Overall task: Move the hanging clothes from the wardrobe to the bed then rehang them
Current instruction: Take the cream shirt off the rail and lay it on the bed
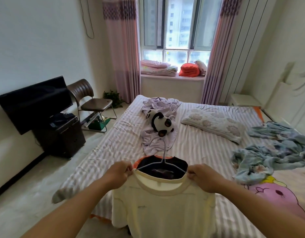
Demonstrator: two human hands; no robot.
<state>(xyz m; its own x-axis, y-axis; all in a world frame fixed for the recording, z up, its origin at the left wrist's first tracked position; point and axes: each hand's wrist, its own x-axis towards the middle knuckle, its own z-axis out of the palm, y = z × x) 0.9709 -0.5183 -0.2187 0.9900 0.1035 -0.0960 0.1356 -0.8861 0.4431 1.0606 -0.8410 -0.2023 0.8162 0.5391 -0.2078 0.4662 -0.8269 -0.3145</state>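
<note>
Cream t-shirt (163, 208) on wire hanger (163, 162), shoulders pinched between left hand (120, 172) and right hand (200, 176).

One head-worn wide-angle cam, standing at foot of the bed (191, 152), faces fwd & down along it toward the window (175, 28), w/ both forearms and a held shirt (163, 203) close in the foreground; no 2nd view.

Matt cream cloth shirt (163, 208), thin metal hanger (163, 163), striped cloth bedsheet (196, 146)
</note>
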